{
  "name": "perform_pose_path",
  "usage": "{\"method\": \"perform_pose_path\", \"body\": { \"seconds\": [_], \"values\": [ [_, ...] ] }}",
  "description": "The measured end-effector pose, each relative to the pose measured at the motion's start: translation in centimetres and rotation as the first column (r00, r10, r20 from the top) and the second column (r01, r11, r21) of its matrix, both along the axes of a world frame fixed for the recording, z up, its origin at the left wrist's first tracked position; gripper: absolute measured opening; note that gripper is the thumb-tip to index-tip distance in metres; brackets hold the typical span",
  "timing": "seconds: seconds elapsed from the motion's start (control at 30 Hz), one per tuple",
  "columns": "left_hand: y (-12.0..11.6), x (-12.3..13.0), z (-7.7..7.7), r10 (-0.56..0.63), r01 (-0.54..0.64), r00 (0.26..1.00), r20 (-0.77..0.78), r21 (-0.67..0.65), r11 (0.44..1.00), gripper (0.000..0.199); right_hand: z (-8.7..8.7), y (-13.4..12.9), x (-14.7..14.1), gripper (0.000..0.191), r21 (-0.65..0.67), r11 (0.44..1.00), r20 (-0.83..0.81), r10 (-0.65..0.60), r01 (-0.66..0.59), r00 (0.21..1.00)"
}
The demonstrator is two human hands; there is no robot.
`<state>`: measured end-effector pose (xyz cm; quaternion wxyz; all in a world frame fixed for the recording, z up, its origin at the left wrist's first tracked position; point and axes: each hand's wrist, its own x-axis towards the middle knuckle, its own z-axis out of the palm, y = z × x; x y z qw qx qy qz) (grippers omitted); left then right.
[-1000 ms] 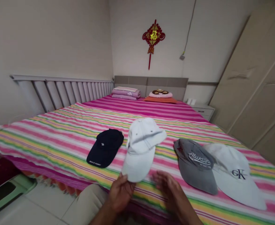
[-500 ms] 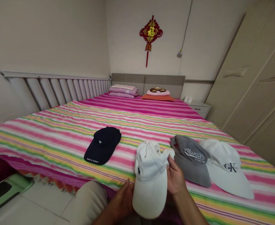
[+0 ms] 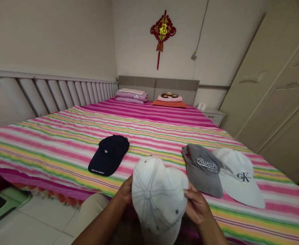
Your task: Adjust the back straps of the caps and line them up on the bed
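Both my hands grip a white baseball cap [image 3: 159,199] at its sides, with its stitched crown and top button turned towards me. My left hand [image 3: 125,192] holds the cap's left side, and my right hand [image 3: 196,207] holds its right edge. The bill is hidden below the crown. On the striped bedspread [image 3: 63,143] lie a navy cap [image 3: 108,154] to the left and a grey cap [image 3: 203,168] with "Always" embroidery just beyond my right hand. A white cap with "CK" lettering [image 3: 241,177] overlaps the grey cap's right side.
Folded pink bedding [image 3: 131,96] and a pillow [image 3: 169,101] lie at the headboard [image 3: 158,85]. A slatted panel [image 3: 57,92] runs along the left side, and a beige wardrobe [image 3: 274,85] stands right. My knee [image 3: 90,211] and a green stool [image 3: 4,204] sit below the bed's edge.
The white cap has turned in my hands, its crown now facing me instead of its front. It has moved closer to me, and my right hand has shifted lower on it. The view has drifted slightly.
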<state>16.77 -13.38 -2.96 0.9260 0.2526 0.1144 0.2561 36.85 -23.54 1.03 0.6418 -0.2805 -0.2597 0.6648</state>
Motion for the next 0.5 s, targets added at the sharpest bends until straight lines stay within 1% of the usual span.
{"method": "perform_pose_path", "body": {
  "seconds": [0.1, 0.17, 0.23, 0.3, 0.4, 0.47, 0.5],
  "values": [
    [-0.3, -0.5, 0.6, 0.02, -0.021, 0.997, 0.068, 0.005, 1.0, 0.041, 0.2, -0.3, 0.3, 0.03, 0.079, 0.992, -0.099, -0.087, 0.095, 0.991],
    [-0.5, -0.6, 1.1, 0.082, -0.084, 0.993, 0.088, 0.024, 0.996, 0.029, 0.1, -0.6, 0.4, 0.027, 0.089, 0.989, -0.138, -0.106, 0.119, 0.985],
    [-0.6, -0.6, 1.5, 0.141, -0.149, 0.984, 0.109, 0.076, 0.986, 0.016, -0.2, -0.9, 0.5, 0.018, 0.06, 0.992, -0.14, -0.102, 0.112, 0.985],
    [-0.6, -0.6, 1.9, 0.157, -0.171, 0.981, 0.117, 0.124, 0.977, 0.019, -0.4, -1.3, 0.6, 0.015, 0.002, 0.995, -0.118, -0.094, 0.095, 0.989],
    [-0.5, -0.6, 2.2, 0.125, -0.133, 0.99, 0.06, 0.15, 0.98, 0.021, -0.8, -1.8, 0.7, 0.027, -0.055, 0.994, -0.071, -0.102, 0.098, 0.992],
    [-0.5, -0.6, 2.4, 0.117, -0.117, 0.993, 0.008, 0.158, 0.98, 0.023, -0.9, -2.2, 0.9, 0.035, -0.053, 0.994, -0.055, -0.101, 0.098, 0.993],
    [-0.5, -0.6, 2.5, 0.115, -0.11, 0.993, -0.016, 0.164, 0.98, 0.025, -1.0, -2.4, 1.0, 0.036, -0.049, 0.995, -0.054, -0.093, 0.09, 0.994]
  ]
}}
